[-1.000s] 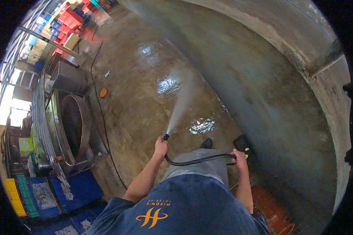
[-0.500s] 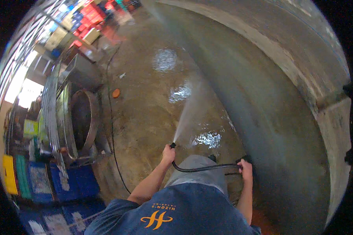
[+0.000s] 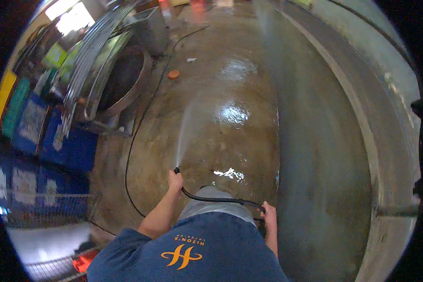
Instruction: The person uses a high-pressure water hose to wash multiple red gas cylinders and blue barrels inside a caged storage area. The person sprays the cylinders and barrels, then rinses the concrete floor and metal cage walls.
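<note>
While left fingers (image 3: 174, 179) grip nozzle (image 3: 176, 170), right fingers (image 3: 266, 209) clasp hose (image 3: 219, 199).

Looks from head height, steeply down and forward, over the shirt (image 3: 174, 235) to the left hand (image 3: 175, 180) and right hand (image 3: 269, 213) close below, then out along the wet floor (image 3: 207, 136). Takes in a very wide fisheye circle (dark at the corners, bowing straight edges toward the rim). Sits upright, unmirrored.
</note>
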`<state>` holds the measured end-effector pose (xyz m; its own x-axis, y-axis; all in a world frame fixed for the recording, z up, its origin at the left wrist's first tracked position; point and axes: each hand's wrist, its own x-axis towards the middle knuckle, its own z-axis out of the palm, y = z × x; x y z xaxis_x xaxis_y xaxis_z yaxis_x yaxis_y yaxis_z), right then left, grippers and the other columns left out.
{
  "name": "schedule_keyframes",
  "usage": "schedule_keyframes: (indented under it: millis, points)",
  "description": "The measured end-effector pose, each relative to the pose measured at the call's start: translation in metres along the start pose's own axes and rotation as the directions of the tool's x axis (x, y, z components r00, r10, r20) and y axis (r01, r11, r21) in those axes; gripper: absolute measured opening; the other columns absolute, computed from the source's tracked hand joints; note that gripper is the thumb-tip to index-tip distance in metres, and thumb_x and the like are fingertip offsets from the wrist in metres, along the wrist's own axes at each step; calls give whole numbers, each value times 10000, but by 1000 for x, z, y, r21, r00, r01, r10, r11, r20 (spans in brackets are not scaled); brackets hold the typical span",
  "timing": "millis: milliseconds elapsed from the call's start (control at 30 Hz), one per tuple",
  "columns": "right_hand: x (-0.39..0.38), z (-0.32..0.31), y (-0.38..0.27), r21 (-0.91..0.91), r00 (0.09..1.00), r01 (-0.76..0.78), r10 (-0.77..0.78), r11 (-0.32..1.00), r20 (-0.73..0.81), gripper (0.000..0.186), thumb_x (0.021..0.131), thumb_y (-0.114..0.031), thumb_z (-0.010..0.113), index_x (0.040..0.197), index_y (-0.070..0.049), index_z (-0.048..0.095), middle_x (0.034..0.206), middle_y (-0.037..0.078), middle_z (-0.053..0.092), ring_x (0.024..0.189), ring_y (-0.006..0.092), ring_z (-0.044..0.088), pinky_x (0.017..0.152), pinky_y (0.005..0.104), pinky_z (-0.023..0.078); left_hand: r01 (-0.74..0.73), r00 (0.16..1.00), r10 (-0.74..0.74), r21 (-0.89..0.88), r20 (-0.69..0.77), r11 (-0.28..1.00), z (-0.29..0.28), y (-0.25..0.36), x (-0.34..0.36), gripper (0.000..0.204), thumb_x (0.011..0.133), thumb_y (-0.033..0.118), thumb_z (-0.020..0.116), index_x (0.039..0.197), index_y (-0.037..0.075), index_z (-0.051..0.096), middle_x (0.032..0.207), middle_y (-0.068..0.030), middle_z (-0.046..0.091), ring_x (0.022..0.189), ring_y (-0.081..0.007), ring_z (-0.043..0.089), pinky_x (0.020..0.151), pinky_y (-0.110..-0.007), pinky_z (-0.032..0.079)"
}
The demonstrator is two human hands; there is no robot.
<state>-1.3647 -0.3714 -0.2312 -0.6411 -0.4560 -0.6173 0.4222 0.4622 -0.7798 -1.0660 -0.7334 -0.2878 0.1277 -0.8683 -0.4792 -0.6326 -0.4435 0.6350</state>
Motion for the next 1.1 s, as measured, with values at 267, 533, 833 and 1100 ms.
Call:
schedule_keyframes:
  millis: [267, 533, 833, 1100]
  points:
    - [9, 98, -52, -250, 974, -14, 70, 968, 216, 476, 930, -437, 553, 808, 10, 661, 607, 44, 597, 446, 94, 421, 440, 261, 320, 132, 991, -132, -9, -31, 991, -70, -51, 45, 355, 847, 123, 520, 1193, 50, 545, 998, -220, 662, 943, -380, 647, 782, -474, 495]
    - [32, 164, -81, -443, 944, 136, 19, 886, 328, 472, 935, -403, 526, 781, 17, 679, 537, 14, 512, 450, 112, 407, 456, 292, 286, 210, 895, -229, -91, -383, 974, -121, -98, 38, 384, 828, 135, 542, 1201, 47, 560, 1076, -238, 648, 1007, -406, 623, 867, -480, 481]
    - [47, 216, -138, -476, 867, 268, 7, 837, 499, 474, 963, -358, 451, 710, -17, 662, 587, 53, 587, 474, 123, 464, 443, 288, 323, 95, 835, -164, -156, -526, 983, -129, -95, 56, 420, 828, 151, 550, 1235, 48, 561, 1049, -236, 655, 1001, -414, 618, 876, -478, 482]
    - [87, 220, -165, -481, 866, 293, -17, 826, 500, 485, 957, -379, 486, 713, 0, 667, 574, 32, 565, 476, 104, 435, 454, 273, 317, 48, 861, -147, -210, -487, 977, -104, -57, 89, 425, 850, 144, 528, 1267, 64, 534, 946, -223, 663, 874, -383, 656, 753, -483, 504]
